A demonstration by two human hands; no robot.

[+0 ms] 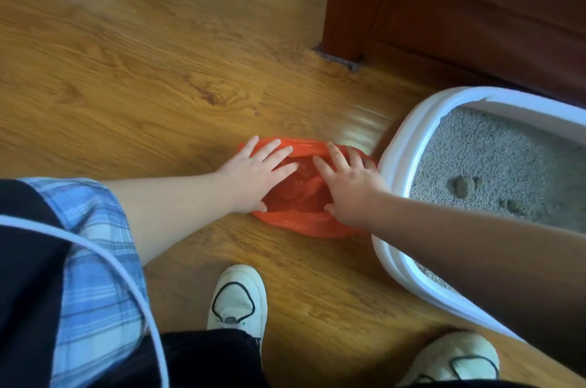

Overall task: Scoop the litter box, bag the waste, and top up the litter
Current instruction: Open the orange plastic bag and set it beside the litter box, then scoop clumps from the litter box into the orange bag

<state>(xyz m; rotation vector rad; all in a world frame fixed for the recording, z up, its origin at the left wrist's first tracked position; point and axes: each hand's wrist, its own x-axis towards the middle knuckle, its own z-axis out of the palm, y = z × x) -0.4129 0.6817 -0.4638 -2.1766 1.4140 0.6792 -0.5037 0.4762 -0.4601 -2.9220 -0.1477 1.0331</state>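
We are spreading the crinkled orange plastic bag (pixel 304 197) open with left hand (pixel 257 175) and right hand (pixel 348 187), fingers splayed, at nine o'clock of the white plastic litter box (pixel 399 153), whose clumps (pixel 464 186) await scooping

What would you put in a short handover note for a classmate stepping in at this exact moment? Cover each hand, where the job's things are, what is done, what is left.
Left hand: open, fingers spread on the left rim of the red bag.
Right hand: open, fingers on the bag's right rim; together they hold its mouth wide.
The bag lies on the wooden floor, against the white litter box.
Done: bag opened beside the box.
Left: clumps still sit in the litter; scooping, bagging and topping up remain. No scoop or spare litter is in view.
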